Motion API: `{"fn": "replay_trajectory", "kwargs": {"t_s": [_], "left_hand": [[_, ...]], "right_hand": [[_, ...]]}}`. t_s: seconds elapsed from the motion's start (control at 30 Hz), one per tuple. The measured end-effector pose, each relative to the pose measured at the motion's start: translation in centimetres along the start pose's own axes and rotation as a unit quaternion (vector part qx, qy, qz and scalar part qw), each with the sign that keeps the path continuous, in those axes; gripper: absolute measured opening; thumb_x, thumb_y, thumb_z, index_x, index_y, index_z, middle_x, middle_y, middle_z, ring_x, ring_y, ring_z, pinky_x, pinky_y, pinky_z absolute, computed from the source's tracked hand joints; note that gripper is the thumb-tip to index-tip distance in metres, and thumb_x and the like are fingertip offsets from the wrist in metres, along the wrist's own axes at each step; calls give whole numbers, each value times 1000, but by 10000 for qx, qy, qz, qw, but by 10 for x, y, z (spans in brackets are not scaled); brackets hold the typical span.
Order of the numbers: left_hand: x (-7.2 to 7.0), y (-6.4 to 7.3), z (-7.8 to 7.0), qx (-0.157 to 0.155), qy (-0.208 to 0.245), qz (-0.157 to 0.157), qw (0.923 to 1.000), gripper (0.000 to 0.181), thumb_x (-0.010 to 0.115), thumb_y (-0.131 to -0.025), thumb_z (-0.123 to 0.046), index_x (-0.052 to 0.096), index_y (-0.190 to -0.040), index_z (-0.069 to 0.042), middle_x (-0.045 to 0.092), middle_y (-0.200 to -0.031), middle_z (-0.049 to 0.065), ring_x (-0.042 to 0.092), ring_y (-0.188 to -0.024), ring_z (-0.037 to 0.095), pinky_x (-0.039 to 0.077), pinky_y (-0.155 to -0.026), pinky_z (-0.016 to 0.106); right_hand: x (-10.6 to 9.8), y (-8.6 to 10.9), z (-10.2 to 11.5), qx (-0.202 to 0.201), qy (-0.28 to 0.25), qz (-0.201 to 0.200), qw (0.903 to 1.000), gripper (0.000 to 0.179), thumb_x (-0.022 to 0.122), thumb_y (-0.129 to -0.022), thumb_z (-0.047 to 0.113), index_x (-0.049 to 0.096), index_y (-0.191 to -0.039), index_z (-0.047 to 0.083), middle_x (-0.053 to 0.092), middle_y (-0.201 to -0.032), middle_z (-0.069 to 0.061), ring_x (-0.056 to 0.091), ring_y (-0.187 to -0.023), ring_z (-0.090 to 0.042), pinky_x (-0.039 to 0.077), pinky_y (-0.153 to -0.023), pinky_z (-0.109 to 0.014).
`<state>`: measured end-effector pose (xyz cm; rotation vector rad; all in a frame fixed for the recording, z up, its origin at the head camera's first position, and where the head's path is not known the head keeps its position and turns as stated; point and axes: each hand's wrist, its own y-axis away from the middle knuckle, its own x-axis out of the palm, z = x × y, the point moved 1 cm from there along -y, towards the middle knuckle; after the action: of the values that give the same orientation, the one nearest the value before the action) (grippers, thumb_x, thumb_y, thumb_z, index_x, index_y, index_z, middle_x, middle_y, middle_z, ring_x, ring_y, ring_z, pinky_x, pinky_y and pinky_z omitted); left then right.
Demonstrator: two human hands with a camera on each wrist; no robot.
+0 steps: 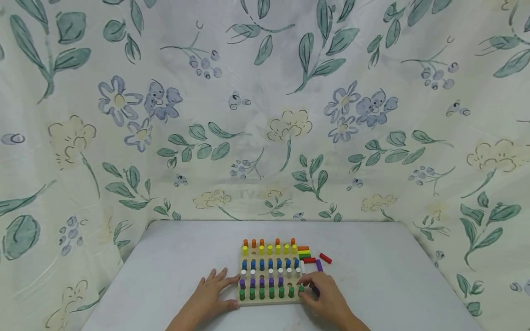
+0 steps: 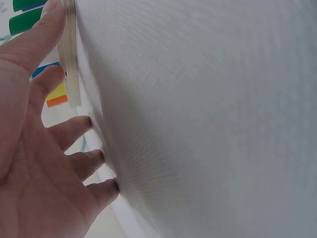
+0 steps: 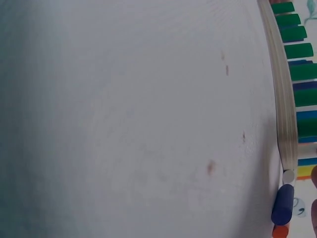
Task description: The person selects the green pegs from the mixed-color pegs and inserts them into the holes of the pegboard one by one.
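A wooden pegboard lies on the table, holding rows of orange, yellow, blue, white, purple and green pegs. At its left edge, my left hand rests with thumb and index finger touching the wood. The other fingers of that hand are spread, their tips on the table in the left wrist view. My right hand pinches a green peg at the right end of the front green row. Only slivers of its fingers show in the right wrist view.
Loose pegs lie right of the board: an orange peg, a red peg, a purple peg and several others. The white table is backed by a floral cloth.
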<state>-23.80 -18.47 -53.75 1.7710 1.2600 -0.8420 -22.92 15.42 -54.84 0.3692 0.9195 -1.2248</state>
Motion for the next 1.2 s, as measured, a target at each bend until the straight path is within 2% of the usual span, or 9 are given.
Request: {"fn": "replay_trajectory", "kwargs": {"t_s": [0.23, 0.47, 0.67, 0.93, 1.2], "left_hand": [[-1, 1, -2, -21, 13, 23, 10000, 78, 82, -76, -55, 60, -143, -21, 40, -156, 26, 19, -146, 58, 10, -115, 76], [-1, 2, -2, 15, -32, -18, 10000, 79, 82, -75, -55, 61, -143, -21, 40, -156, 26, 20, -146, 58, 11, -115, 76], [-1, 2, -1, 21, -36, -26, 10000, 79, 82, -75, -56, 60, -143, -22, 40, -156, 26, 20, -146, 58, 11, -115, 76], [-1, 2, 0, 15, -58, -11, 10000, 78, 81, -76, -56, 60, -143, -23, 40, -156, 26, 20, -146, 57, 11, -115, 76], [-2, 1, -1, -14, -7, 56, 10000, 78, 81, -76, -56, 60, -144, -22, 39, -157, 27, 19, -146, 58, 11, -115, 76]], "right_hand": [[-1, -1, -5, 132, 0, -285, 9995, 22, 69, -97, 33, 66, -115, 20, 62, -103, 16, 53, -92, -3, 52, -78, -26], [-4, -4, -4, 454, -25, -563, 9974, 14, 68, -97, 22, 66, -111, 19, 60, -97, 14, 51, -88, -5, 53, -76, -24], [-6, -9, -4, 688, 283, -829, 9938, 14, 70, -94, 15, 66, -107, 19, 61, -98, 13, 50, -87, -5, 54, -81, -27], [-6, -15, -8, 807, 583, -1042, 9896, 14, 73, -92, 15, 69, -106, 17, 61, -92, 11, 52, -85, -6, 55, -79, -30], [-5, -22, -12, 770, 977, -1255, 9843, 14, 75, -91, 15, 69, -104, 18, 62, -91, 10, 53, -85, -7, 53, -77, -31]]}}
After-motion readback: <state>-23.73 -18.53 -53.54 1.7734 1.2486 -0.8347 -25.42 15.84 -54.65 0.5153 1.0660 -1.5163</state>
